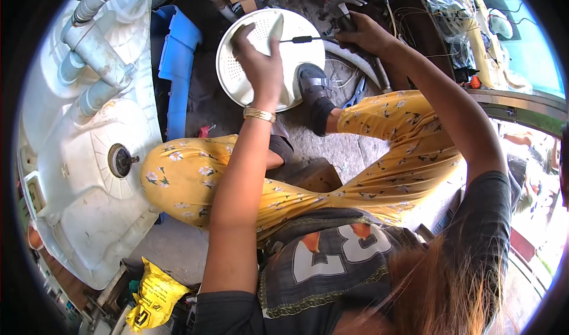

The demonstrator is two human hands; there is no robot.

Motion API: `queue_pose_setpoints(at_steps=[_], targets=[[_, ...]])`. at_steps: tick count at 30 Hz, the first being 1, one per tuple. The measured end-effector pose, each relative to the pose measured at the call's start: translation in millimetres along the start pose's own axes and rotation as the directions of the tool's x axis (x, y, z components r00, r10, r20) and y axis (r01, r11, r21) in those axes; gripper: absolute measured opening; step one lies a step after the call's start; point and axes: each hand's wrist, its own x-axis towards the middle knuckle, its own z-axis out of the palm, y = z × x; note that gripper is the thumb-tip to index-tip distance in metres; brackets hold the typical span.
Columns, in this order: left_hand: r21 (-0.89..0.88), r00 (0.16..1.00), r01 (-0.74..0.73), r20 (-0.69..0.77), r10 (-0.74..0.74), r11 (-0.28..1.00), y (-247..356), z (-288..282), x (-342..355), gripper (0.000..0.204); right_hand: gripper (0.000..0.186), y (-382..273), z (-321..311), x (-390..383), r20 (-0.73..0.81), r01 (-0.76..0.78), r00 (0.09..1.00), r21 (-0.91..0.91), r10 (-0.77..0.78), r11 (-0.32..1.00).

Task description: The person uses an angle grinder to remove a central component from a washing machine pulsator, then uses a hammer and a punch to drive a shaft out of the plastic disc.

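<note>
White plastic, round and dotted with holes: that's the disc (305, 24), lying in front of the person, right under the left hand (261, 68)! Fingers and thumb spread apart there, over the disc's raised fin; whether they touch it, I can't tell. Across to the right hand (364, 34), closed on the end of a thin dark rod (302, 39), which points left over the disc, its far tip beside the left thumb. A hammer (341, 4) shows right by those right fingers; no telling if they hold it too. A dark shoe (314, 81) overlaps the disc's lower right edge.

Below, grey cracked floor (332, 151), with blue-handled pliers (356, 92) and a corrugated hose (355, 59) nearby. Over on the left, a blue crate (181, 44), then a big white tub (77, 204) carrying grey pipes (101, 56), and a yellow bag (157, 293) low down.
</note>
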Motion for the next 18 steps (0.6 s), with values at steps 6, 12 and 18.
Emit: queue_pose_setpoints(at_steps=[6, 12, 18], targets=[[-0.078, 0.821, -0.343, 0.46, 0.339, 0.936, 4.4, 44.9, -29.0, 0.03, 0.031, -25.5, 18.4, -8.9, -0.052, 0.086, 0.991, -0.461, -0.123, 0.883], [-0.164, 0.71, -0.091, 0.681, 0.179, 0.982, -59.3, 48.6, 11.4, 0.014, 0.027, -12.7, 42.6, 4.3, -0.103, 0.085, 0.986, -0.377, -0.133, 0.922], [-0.252, 0.733, 0.27, 0.68, -0.029, 0.929, -122.5, 36.6, 25.3, 0.008, 0.04, -21.5, 18.6, -8.9, -0.253, -0.114, 0.967, -0.309, 0.034, 0.944]])
